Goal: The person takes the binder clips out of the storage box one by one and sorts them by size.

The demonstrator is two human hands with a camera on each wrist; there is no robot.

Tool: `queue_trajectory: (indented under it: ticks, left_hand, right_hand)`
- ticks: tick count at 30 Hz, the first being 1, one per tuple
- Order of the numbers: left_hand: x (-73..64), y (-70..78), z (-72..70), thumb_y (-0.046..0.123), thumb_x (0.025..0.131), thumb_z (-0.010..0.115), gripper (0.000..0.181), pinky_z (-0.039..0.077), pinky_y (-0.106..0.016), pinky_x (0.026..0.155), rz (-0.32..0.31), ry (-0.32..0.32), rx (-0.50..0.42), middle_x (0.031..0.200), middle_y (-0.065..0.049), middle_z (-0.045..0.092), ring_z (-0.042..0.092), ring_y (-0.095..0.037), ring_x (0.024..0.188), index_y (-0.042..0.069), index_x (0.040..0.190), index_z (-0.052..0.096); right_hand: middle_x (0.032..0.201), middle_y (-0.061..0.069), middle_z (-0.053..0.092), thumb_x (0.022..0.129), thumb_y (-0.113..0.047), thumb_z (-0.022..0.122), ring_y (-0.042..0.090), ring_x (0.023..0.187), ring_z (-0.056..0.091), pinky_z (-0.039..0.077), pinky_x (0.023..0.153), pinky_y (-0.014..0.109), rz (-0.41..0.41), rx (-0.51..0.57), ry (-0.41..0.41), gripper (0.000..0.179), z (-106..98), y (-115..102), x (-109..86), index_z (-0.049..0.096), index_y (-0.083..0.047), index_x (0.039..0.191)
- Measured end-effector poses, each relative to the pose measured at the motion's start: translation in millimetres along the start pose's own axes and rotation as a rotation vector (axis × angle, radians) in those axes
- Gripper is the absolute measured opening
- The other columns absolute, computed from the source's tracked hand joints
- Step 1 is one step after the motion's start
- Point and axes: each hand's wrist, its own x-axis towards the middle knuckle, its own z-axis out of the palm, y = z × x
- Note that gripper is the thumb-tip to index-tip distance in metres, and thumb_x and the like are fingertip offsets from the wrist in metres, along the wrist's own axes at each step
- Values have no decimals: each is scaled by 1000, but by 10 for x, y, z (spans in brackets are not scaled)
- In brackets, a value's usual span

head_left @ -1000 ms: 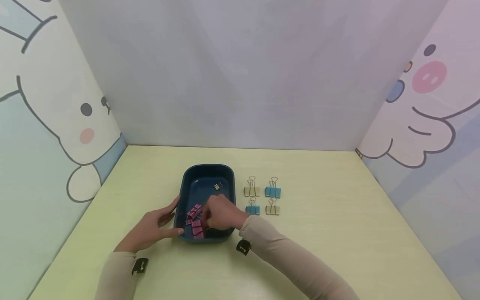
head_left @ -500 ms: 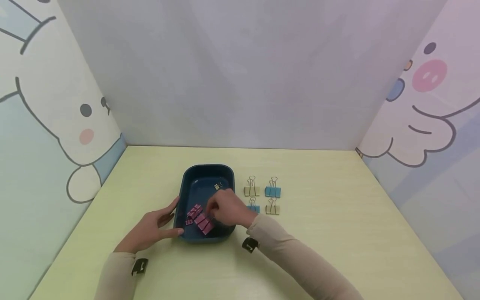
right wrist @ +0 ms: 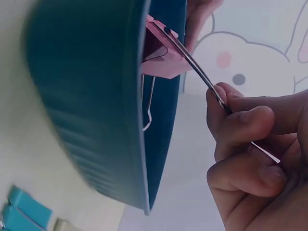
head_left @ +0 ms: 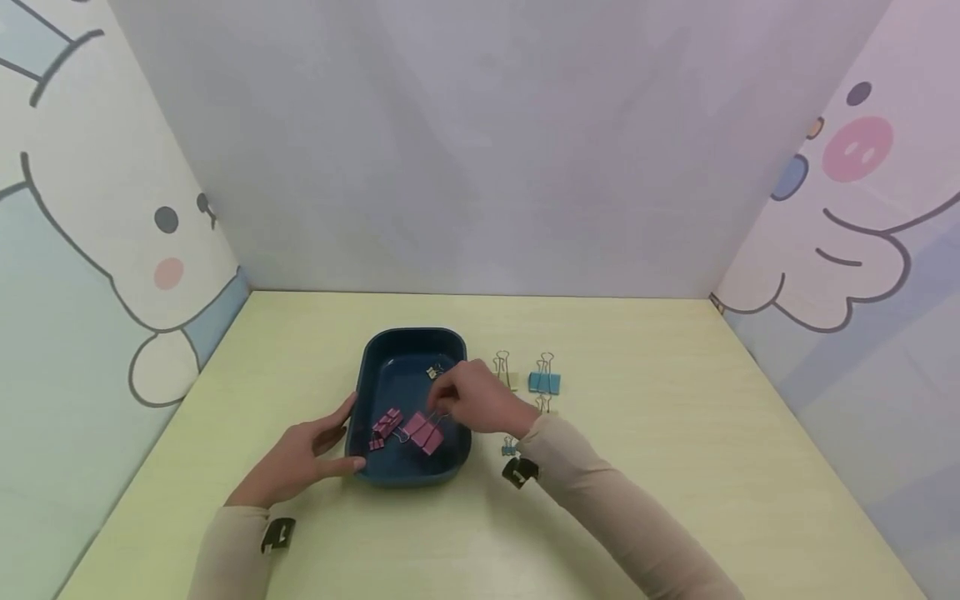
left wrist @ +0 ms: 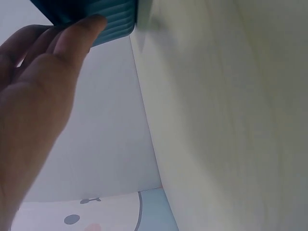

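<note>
My right hand [head_left: 482, 402] pinches a wire handle of a large pink binder clip [head_left: 425, 433] over the dark blue tray [head_left: 408, 482]. In the right wrist view the pink binder clip [right wrist: 168, 65] shows at the tray's rim, its silver handle running up to my thumb and fingers. Several pink binder clips [head_left: 387, 422] lie at the tray's left, and a tiny gold one [head_left: 435, 371] towards its far end. Against the tray's left side rests my left hand [head_left: 300, 454], thumb at the near corner. The left wrist view shows a straight fingertip [left wrist: 96, 23] on the tray's outer wall.
Right of the tray stand a blue binder clip [head_left: 544, 382], pale yellow ones [head_left: 512, 381] partly behind my right hand, and a small blue one [head_left: 509, 447] beside my sleeve. Cartoon-printed side panels [head_left: 97, 333] and a plain back panel [head_left: 480, 167] enclose the pale yellow table [head_left: 637, 375].
My right hand has moved right and away from me, drawing the large pink clip from the tray's near left towards its right side. The left hand has stayed at the tray.
</note>
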Motion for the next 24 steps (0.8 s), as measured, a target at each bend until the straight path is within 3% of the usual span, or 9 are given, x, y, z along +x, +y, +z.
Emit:
queue_trajectory:
  ticks: [6,11,17,24]
  left_hand:
    - [-19,4,-29,46,87,76,96,47,-50,112,-1,2,8,162,-23,31,45,-43,142,20,162,20]
    - [-28,-12,-55,45,87,76,96,46,-51,112,7,8,6,162,-22,31,45,-43,142,19,162,20]
    - [-23,-27,-44,44,87,76,96,47,-50,112,3,2,-22,162,-22,31,44,-43,142,22,162,20]
    - [1,-28,-22,43,87,77,96,47,-49,112,38,1,-10,163,-19,31,46,-42,141,20,161,21]
  right_hand:
    - [95,8,78,96,0,62,13,82,73,60,72,18,-50,39,24,16,-181,71,-97,78,-4,96]
    - [95,8,78,96,-1,62,15,82,74,59,74,16,-118,47,92,17,-340,146,-162,78,-5,98]
    - [92,5,78,95,-3,65,5,76,68,60,72,20,-94,33,141,14,-558,306,-333,78,-9,97]
    - [90,3,78,94,0,65,4,77,69,60,71,21,-54,6,115,16,-831,663,-613,78,-10,93]
